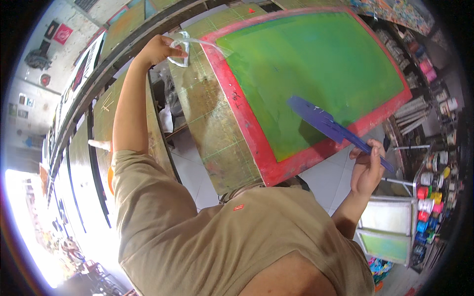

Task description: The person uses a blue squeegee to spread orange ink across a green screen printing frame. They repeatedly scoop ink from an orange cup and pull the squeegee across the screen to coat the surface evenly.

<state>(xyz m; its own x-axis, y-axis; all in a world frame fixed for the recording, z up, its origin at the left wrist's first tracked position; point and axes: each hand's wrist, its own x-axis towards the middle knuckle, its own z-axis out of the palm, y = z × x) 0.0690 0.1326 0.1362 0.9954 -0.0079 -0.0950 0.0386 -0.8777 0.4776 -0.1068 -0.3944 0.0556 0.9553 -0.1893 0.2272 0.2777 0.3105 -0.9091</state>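
A large screen-printing frame (276,167) with red edges and a green mesh (316,69) lies tilted before me over a worn board (202,113). My left hand (160,49) reaches to the far left, its fingers closed on a clear, tape-like strip (185,54). That strip bends into a loop by my fingers, and its other end runs over the frame's left edge onto the mesh. Low at the right, my right hand (368,167) is closed round the handle of a blue-purple spatula (321,121). Its broad blade hovers over or touches the lower mesh; I cannot tell which.
Long printing boards (131,113) on dark rails stretch along the left. Several ink pots (424,204) crowd shelves at the right, above leaning smaller frames (387,222). A white tiled floor (316,182) shows below the frame. Something orange (110,180) peeks out beside my left sleeve.
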